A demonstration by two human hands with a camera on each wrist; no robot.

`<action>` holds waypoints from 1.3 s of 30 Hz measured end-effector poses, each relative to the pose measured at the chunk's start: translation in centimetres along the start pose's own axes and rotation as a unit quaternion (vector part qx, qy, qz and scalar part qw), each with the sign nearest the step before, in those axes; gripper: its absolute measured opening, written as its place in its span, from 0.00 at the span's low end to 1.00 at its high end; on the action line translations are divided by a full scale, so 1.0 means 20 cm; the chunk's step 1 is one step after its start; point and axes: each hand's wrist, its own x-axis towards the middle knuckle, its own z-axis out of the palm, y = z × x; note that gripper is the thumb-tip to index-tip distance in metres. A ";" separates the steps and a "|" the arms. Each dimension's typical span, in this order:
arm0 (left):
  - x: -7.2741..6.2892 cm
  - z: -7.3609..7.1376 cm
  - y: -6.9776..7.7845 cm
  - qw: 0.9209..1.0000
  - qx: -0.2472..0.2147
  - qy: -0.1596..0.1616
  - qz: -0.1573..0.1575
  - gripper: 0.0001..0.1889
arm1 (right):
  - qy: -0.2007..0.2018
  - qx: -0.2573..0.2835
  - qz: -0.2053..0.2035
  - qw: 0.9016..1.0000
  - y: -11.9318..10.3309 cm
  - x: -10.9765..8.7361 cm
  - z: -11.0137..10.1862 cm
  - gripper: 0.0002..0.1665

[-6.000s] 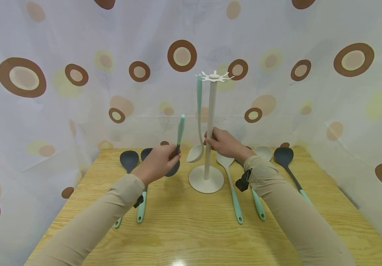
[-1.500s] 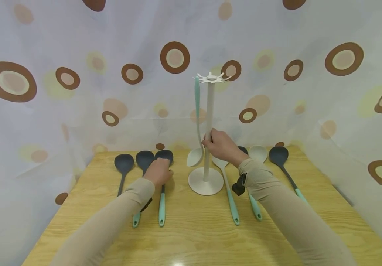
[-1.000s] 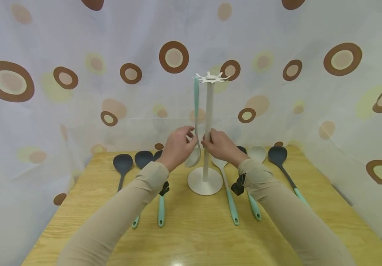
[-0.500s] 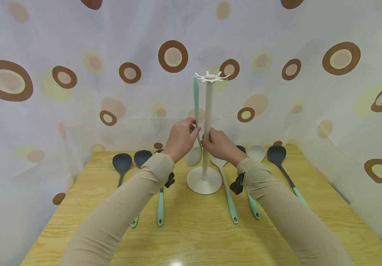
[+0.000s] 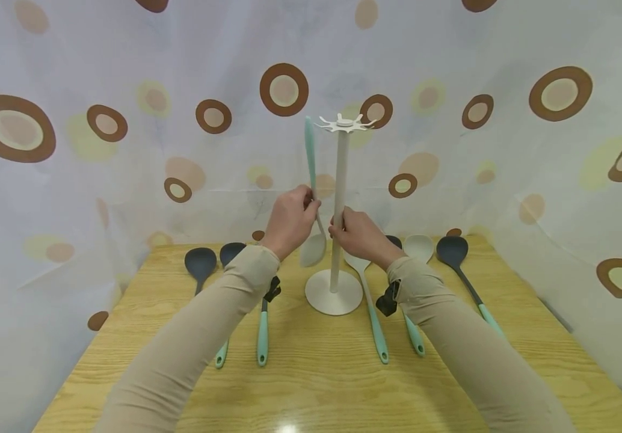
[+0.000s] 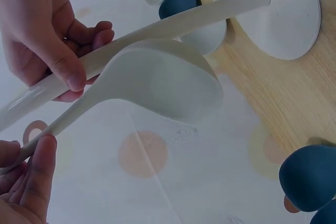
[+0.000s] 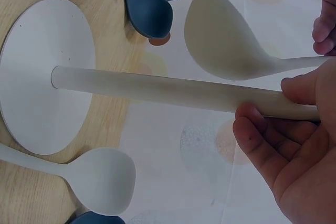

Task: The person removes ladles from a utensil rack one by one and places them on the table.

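My left hand [image 5: 291,219] pinches the thin neck of a white ladle [image 6: 157,82] between thumb and fingers. The ladle hangs upright, bowl down, its mint-green handle [image 5: 310,150] rising above the hand. The handle's top stands just left of the hooked crown [image 5: 344,124] of a white utensil stand, apart from the hooks. My right hand [image 5: 362,234] grips the stand's pole [image 7: 173,93] midway up, thumb on one side and fingers on the other. The stand's round base [image 5: 333,300] is on the table. In the left wrist view the ladle's bowl overlaps the pole.
Left of the stand lie dark ladles [image 5: 200,263] with mint handles, one mostly hidden by my left arm. To the right are a white turner-like utensil [image 7: 105,179], a white spoon-like one [image 5: 418,248] and a dark one [image 5: 452,251]. A spotted curtain [image 5: 235,168] hangs behind the wooden table [image 5: 311,385].
My left hand has let go of a dark ladle on the table, moved to the hanging white ladle, taken its neck and lifted it off the hook leftward. My right hand stays on the pole.
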 end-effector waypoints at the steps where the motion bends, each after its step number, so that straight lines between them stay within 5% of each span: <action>1: 0.00 -0.01 0.00 1.000 0.000 0.002 0.001 0.08 | 0.001 0.001 0.002 1.000 0.00 0.00 0.00 0.12; 9: -0.02 -0.04 -0.05 1.000 0.000 0.001 0.017 0.06 | 0.000 0.006 0.006 1.000 0.00 0.00 0.00 0.11; 17: -0.09 -0.04 -0.15 0.996 0.049 -0.053 0.048 0.05 | 0.005 -0.004 -0.001 1.000 0.00 0.00 0.00 0.11; 32: -0.27 0.08 -0.34 0.963 0.143 -0.132 0.185 0.12 | 0.010 -0.003 -0.005 1.000 0.00 -0.02 0.00 0.11; 35: -0.30 0.10 -0.38 0.947 0.183 -0.153 0.213 0.09 | 0.009 -0.004 -0.006 1.000 0.00 -0.02 0.00 0.11; 37: -0.32 0.12 -0.41 0.923 0.243 -0.161 0.251 0.07 | 0.008 -0.002 -0.005 1.000 0.00 -0.02 0.00 0.11; 39: -0.34 0.13 -0.43 0.881 0.327 -0.166 0.300 0.06 | 0.007 0.001 -0.004 1.000 0.00 -0.02 0.00 0.11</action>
